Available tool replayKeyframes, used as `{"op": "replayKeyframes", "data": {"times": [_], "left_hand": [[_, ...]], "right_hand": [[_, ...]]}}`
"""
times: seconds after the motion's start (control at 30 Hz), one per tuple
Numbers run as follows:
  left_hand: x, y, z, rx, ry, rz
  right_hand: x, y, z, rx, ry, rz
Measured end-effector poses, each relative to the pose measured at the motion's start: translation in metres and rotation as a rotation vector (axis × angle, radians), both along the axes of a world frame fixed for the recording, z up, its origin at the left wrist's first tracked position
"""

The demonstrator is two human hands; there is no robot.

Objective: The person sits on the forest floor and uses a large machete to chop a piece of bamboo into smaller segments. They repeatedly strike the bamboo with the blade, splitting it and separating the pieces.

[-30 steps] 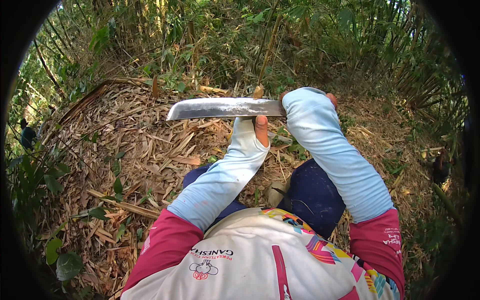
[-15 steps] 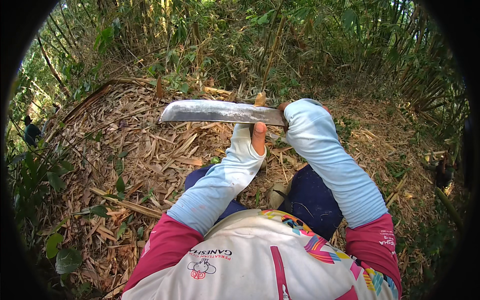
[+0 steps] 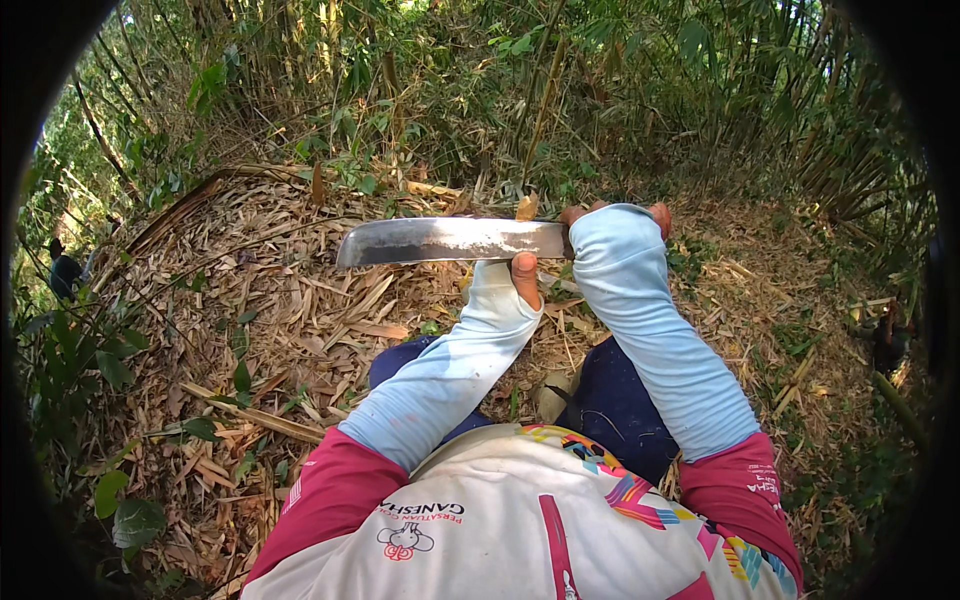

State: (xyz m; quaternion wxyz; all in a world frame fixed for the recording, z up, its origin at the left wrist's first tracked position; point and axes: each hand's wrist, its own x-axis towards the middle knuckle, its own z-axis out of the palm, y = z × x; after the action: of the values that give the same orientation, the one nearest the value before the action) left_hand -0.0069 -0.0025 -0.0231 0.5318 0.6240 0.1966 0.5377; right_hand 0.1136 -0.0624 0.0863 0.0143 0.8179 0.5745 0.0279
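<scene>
A machete point(image 3: 450, 240) lies across the view in front of me, its broad, worn grey blade pointing left. My right hand point(image 3: 612, 213) is closed at its right end; the sleeve and fingers hide the handle. My left hand point(image 3: 524, 280) is under the blade near that end, thumb up against the lower edge, the other fingers hidden behind the metal. Above the blade's upper edge, over the left thumb, juts a small tan piece point(image 3: 527, 207), which seems to be in the left hand; its kind is unclear. Light blue sleeves cover both forearms.
Dry bamboo leaves and chips point(image 3: 290, 300) litter the ground. A split bamboo strip point(image 3: 255, 411) lies at the left. Dense bamboo and undergrowth point(image 3: 480, 100) stand ahead. Below my hands are my dark blue trouser legs point(image 3: 622, 415). A dark figure point(image 3: 65, 272) is partly visible at far left.
The machete blade has shifted slightly right and toward me, its face now tilted to catch more light. Both hands moved a little with it; the tan piece moved slightly right and nearer.
</scene>
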Motion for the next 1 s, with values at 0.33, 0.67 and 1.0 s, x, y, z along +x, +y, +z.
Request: {"op": "replayKeyframes", "data": {"times": [0.33, 0.67, 1.0], "left_hand": [[0.013, 0.008, -0.009, -0.106, -0.176, -0.047], [-0.001, 0.0, 0.003, -0.02, -0.005, -0.003], [0.001, 0.0, -0.007, -0.097, -0.041, -0.117]], "right_hand": [[-0.011, 0.009, 0.013, -0.109, -0.051, -0.12], [0.007, 0.012, -0.013, -0.094, 0.104, -0.042], [0.02, -0.001, -0.018, -0.007, 0.2, 0.036]]}}
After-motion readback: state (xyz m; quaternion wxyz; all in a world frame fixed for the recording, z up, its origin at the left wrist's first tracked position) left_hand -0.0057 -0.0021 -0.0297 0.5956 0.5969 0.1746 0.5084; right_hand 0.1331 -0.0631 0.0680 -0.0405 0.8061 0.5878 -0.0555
